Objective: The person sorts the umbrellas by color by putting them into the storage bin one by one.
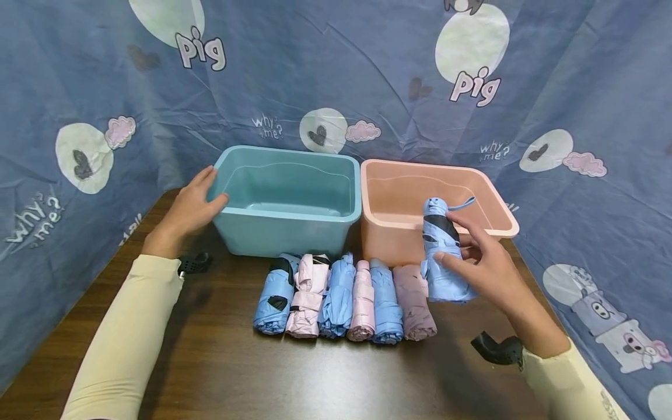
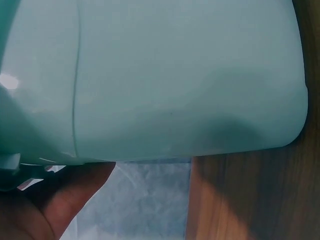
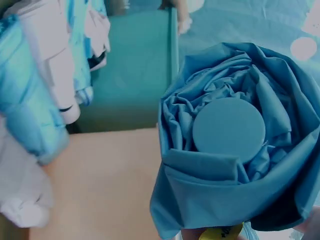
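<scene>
My right hand (image 1: 485, 259) grips a folded blue umbrella (image 1: 441, 256) with black patches and a wrist strap. It stands roughly upright in front of the pink-orange bin (image 1: 391, 242). In the right wrist view the umbrella's rolled cloth end surrounds a round blue cap (image 3: 229, 130). At the left corner of the teal bin (image 1: 283, 236) rests my left hand (image 1: 186, 210), its fingers fairly straight at the rim and the thumb apart. In the left wrist view, part of that hand (image 2: 65, 200) touches the bin's edge.
Several folded umbrellas lie side by side before the bins: blue ones (image 1: 336, 297) (image 1: 387, 306), light pink ones (image 1: 306, 300) and a mauve one (image 1: 415, 306). The wooden table (image 1: 236, 373) is backed by a blue printed cloth (image 1: 336, 64). Both bins stand against each other.
</scene>
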